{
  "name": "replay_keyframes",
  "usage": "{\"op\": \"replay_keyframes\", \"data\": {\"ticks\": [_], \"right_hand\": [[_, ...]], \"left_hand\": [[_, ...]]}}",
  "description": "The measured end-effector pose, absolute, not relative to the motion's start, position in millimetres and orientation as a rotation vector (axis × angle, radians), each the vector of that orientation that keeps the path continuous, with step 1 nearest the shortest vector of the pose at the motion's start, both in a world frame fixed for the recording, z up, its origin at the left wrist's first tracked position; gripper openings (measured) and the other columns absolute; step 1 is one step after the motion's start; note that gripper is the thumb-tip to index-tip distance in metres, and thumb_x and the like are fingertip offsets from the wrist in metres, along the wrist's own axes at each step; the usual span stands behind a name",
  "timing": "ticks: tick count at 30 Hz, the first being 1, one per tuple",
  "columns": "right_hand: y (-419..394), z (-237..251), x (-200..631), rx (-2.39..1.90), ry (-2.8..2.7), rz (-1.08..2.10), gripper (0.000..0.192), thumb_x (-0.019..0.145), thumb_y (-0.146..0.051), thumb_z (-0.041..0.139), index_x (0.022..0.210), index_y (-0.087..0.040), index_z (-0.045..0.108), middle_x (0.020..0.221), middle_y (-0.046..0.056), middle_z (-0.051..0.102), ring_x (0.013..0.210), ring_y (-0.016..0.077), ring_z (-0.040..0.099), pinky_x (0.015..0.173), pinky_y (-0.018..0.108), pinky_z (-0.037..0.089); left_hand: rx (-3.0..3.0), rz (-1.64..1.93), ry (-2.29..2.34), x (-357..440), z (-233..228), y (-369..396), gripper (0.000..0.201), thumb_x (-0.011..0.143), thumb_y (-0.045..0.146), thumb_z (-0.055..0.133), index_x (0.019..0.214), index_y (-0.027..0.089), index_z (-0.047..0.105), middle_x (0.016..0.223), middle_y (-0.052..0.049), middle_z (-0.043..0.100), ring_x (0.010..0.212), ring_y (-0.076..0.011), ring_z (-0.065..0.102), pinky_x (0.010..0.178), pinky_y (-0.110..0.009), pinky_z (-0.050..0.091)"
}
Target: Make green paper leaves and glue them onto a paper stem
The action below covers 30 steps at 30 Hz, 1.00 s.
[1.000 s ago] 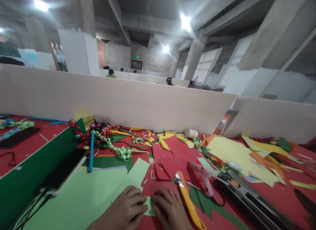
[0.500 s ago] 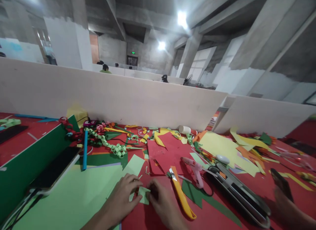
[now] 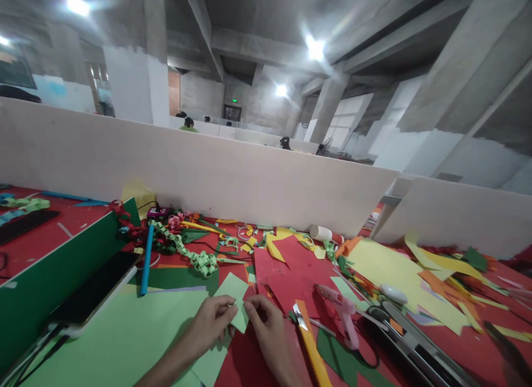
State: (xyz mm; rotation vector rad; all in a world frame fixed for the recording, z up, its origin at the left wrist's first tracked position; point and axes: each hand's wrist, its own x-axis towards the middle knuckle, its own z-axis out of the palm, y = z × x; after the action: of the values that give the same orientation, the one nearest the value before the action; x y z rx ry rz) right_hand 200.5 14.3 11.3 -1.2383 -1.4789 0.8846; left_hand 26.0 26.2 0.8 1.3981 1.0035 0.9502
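Between my two hands is a small light green piece of paper (image 3: 241,318), held above the table. My left hand (image 3: 216,319) pinches its left side between thumb and fingers. On the other side, my right hand (image 3: 266,323) grips the right edge with thumb and forefinger. Light green sheets (image 3: 137,326) lie under and left of my left hand. To the right of my right hand rests a yellow utility knife (image 3: 311,348), its blade showing. A pink glue gun (image 3: 343,312) lies just beyond the knife.
A long grey and black device (image 3: 415,342) lies at right. A phone (image 3: 93,293) rests at left beside a green board (image 3: 62,281). Green paper chain (image 3: 195,256), a blue strip (image 3: 147,259) and coloured scraps line the back. A white partition (image 3: 249,171) stands behind.
The view has shifted, so the table things appear lower and farther right. My hands have turned the green paper, and more of its face shows. The other person's hand at right is no longer clearly visible.
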Motion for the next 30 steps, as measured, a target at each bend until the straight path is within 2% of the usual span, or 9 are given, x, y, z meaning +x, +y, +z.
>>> {"op": "replay_keyframes", "data": {"ticks": [3,5,7,9,13,17,22,27,30], "right_hand": [[9.9,7.1,201.0,-1.237,-1.446,0.852,0.034,0.094,-0.054,0.063,0.095,-0.021,0.07,0.084,0.004,0.07,0.077,0.0218,0.066,0.07,0.029,0.052],[5.0,6.9,201.9,-1.22,-1.5,0.771,0.028,0.094,-0.048,0.065,0.107,-0.024,0.071,0.102,0.007,0.072,0.095,0.0246,0.069,0.083,0.031,0.055],[0.7,8.0,202.0,-1.183,-1.611,0.649,0.025,0.089,-0.04,0.072,0.111,-0.026,0.072,0.12,0.009,0.07,0.114,0.0271,0.066,0.097,0.034,0.053],[-1.9,9.7,201.1,-1.153,-1.691,0.599,0.028,0.084,-0.035,0.077,0.111,-0.028,0.074,0.124,0.009,0.07,0.119,0.0278,0.065,0.101,0.034,0.052],[-0.8,13.0,199.0,-1.16,-1.619,0.838,0.023,0.085,-0.038,0.078,0.103,-0.024,0.074,0.101,0.006,0.076,0.097,0.0244,0.072,0.087,0.031,0.056],[4.4,13.2,198.6,-1.105,-1.508,1.003,0.033,0.085,-0.048,0.077,0.103,-0.02,0.073,0.09,0.007,0.077,0.084,0.0239,0.072,0.079,0.032,0.056],[8.3,10.5,199.2,-1.109,-1.418,0.988,0.034,0.088,-0.052,0.071,0.098,-0.02,0.073,0.092,0.009,0.076,0.086,0.0255,0.072,0.078,0.034,0.056],[9.7,8.0,203.0,-1.154,-1.256,0.908,0.027,0.088,-0.049,0.065,0.092,-0.022,0.064,0.084,0.003,0.069,0.078,0.0218,0.067,0.072,0.031,0.054],[7.4,9.9,201.5,-1.169,-1.232,0.894,0.023,0.089,-0.046,0.063,0.09,-0.023,0.062,0.086,0.002,0.068,0.08,0.0211,0.065,0.074,0.03,0.054]], "left_hand": [[1.334,0.931,1.007,21.8,-5.0,27.4,0.054,0.08,0.07,0.067,0.076,0.016,0.068,0.057,-0.002,0.064,0.046,-0.0138,0.053,0.046,-0.024,0.037],[1.31,0.949,1.022,18.3,-4.9,29.8,0.052,0.08,0.067,0.069,0.069,0.016,0.066,0.053,-0.002,0.064,0.043,-0.0127,0.051,0.046,-0.023,0.036],[1.293,0.98,1.033,15.7,-2.3,31.9,0.05,0.079,0.065,0.072,0.067,0.017,0.066,0.052,-0.002,0.064,0.043,-0.0129,0.052,0.046,-0.023,0.037],[1.288,1.008,1.027,14.2,1.5,32.9,0.046,0.077,0.06,0.076,0.064,0.018,0.066,0.052,-0.001,0.065,0.047,-0.0145,0.056,0.05,-0.024,0.04],[1.294,1.023,1.001,10.8,8.2,33.8,0.042,0.069,0.053,0.084,0.057,0.018,0.065,0.051,-0.001,0.066,0.05,-0.0156,0.059,0.053,-0.025,0.044],[1.304,1.003,0.982,5.4,10.4,35.4,0.04,0.065,0.049,0.086,0.052,0.018,0.063,0.046,-0.001,0.063,0.044,-0.0145,0.055,0.049,-0.025,0.041],[1.336,0.975,0.974,0.3,11.7,35.9,0.038,0.065,0.048,0.087,0.056,0.017,0.067,0.05,-0.002,0.066,0.047,-0.015,0.057,0.051,-0.025,0.041],[1.404,0.963,0.991,-7.3,19.5,37.2,0.037,0.075,0.05,0.081,0.065,0.015,0.073,0.056,-0.002,0.066,0.055,-0.0159,0.056,0.057,-0.026,0.04],[1.437,1.008,1.033,-9.7,24.1,37.2,0.036,0.078,0.05,0.079,0.07,0.015,0.077,0.065,-0.002,0.066,0.063,-0.0171,0.055,0.062,-0.027,0.038]]}}
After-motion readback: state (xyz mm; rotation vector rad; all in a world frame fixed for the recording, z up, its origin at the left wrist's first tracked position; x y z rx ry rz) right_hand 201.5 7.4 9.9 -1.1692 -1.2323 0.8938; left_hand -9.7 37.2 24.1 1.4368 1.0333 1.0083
